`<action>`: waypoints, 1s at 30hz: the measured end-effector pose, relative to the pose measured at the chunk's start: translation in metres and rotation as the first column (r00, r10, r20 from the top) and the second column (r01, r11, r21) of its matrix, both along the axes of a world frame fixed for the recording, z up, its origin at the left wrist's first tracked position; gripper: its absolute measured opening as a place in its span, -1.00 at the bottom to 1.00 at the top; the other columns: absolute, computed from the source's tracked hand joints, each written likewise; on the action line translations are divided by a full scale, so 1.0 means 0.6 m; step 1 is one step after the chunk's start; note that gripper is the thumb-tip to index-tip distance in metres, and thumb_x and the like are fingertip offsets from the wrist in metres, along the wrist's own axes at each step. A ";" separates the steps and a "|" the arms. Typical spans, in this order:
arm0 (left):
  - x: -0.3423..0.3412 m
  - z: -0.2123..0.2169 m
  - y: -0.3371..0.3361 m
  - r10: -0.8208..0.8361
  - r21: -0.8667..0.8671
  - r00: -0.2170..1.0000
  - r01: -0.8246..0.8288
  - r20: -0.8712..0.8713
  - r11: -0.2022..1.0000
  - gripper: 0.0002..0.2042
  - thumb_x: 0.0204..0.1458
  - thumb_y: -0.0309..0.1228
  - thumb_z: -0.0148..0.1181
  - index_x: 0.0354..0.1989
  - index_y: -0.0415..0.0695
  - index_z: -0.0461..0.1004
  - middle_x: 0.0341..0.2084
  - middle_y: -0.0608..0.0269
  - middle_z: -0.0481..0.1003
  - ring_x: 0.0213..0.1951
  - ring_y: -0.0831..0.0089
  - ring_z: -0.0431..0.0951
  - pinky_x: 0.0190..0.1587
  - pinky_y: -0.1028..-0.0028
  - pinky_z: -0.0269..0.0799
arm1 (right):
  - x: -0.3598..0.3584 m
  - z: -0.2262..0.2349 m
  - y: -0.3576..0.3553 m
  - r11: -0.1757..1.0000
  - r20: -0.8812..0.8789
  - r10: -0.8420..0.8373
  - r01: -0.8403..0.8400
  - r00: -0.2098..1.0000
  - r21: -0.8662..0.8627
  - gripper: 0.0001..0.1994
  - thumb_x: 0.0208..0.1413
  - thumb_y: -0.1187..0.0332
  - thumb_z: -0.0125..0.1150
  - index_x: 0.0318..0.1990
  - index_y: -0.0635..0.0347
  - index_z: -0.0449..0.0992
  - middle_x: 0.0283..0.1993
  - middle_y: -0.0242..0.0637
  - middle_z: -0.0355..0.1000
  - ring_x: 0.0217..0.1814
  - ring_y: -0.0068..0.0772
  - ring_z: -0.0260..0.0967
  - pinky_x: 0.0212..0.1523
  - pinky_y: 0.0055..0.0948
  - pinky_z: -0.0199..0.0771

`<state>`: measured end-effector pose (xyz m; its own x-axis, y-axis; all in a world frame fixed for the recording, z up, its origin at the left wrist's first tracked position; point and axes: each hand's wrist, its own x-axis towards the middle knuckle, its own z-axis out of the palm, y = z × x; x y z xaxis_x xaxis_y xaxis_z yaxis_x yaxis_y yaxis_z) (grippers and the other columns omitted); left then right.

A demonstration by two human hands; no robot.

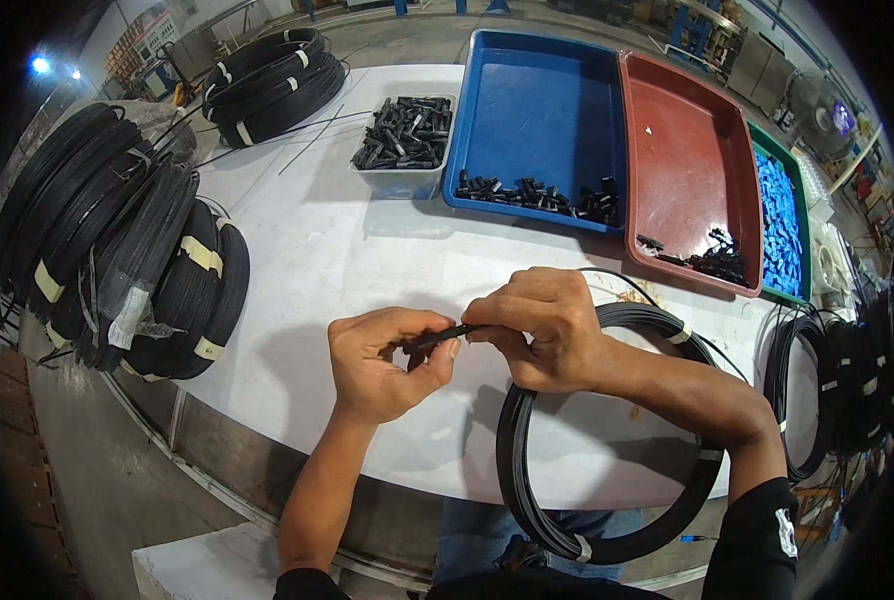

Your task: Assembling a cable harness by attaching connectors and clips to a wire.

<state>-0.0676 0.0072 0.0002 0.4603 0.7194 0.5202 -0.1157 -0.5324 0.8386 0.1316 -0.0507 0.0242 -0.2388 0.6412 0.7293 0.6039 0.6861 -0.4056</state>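
Note:
Above the middle of the white table, my left hand (372, 365) is closed, pinching a slim black connector (435, 339) between thumb and fingers. My right hand (547, 325) is closed too, its fingertips meeting the connector's right end around a black cable (622, 277). That cable curves out behind the right hand toward the coil. Whether its tip sits inside the connector is hidden by the fingers. Under my right forearm lies a large black cable coil (515, 465), bound with pale tape, reaching past the table's near edge.
A clear plastic tub (399, 182) heaped with black connectors stands beside a blue tray (542, 100), a red tray (682, 150) and a green tray (805, 215) of blue pieces. More taped cable coils (62, 215) are stacked at the left; another coil (802, 400) hangs at the right.

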 end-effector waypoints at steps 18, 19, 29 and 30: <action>0.011 0.001 -0.011 0.234 0.312 0.972 -0.215 -0.027 0.926 -0.83 -0.23 -0.62 0.33 -0.39 -0.34 0.60 -0.59 0.27 0.53 -0.63 0.65 0.47 -0.60 0.64 0.36 | 0.004 -0.003 -0.003 0.989 0.007 -0.051 0.051 0.999 -0.138 -0.72 -0.25 0.54 0.53 -0.36 0.23 0.52 -0.42 -0.23 0.57 -0.43 -0.31 0.56 -0.47 -0.43 0.49; 0.010 0.002 -0.011 0.235 0.312 0.972 -0.215 -0.027 0.925 -0.83 -0.23 -0.62 0.33 -0.39 -0.34 0.60 -0.59 0.27 0.53 -0.63 0.65 0.47 -0.60 0.64 0.36 | 0.003 -0.002 -0.004 0.986 -0.010 -0.029 0.027 1.000 -0.166 -0.73 -0.24 0.58 0.49 -0.35 0.24 0.52 -0.41 -0.22 0.57 -0.41 -0.30 0.56 -0.46 -0.43 0.50; 0.010 -0.001 -0.009 0.203 0.276 0.978 -0.183 -0.046 0.944 -0.84 -0.24 -0.64 0.32 -0.40 -0.35 0.59 -0.61 0.29 0.52 -0.62 0.66 0.48 -0.56 0.63 0.38 | -0.003 -0.004 -0.001 0.990 -0.044 0.033 -0.039 0.998 -0.133 -0.77 -0.21 0.80 0.23 -0.41 0.28 0.49 -0.44 -0.18 0.54 -0.32 -0.19 0.57 -0.41 -0.33 0.55; 0.010 -0.002 -0.009 0.203 0.273 0.978 -0.181 -0.055 0.945 -0.84 -0.24 -0.65 0.32 -0.40 -0.35 0.59 -0.61 0.29 0.52 -0.62 0.66 0.48 -0.55 0.63 0.38 | -0.004 -0.006 -0.001 0.994 -0.017 0.017 -0.019 1.000 -0.104 -0.77 -0.22 0.81 0.22 -0.43 0.28 0.47 -0.43 -0.18 0.54 -0.31 -0.19 0.57 -0.41 -0.33 0.55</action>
<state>-0.0614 0.0018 -0.0009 0.3754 0.6398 0.6706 0.0736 -0.7418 0.6666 0.1292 -0.0516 0.0205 -0.2398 0.7099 0.6622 0.5848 0.6501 -0.4852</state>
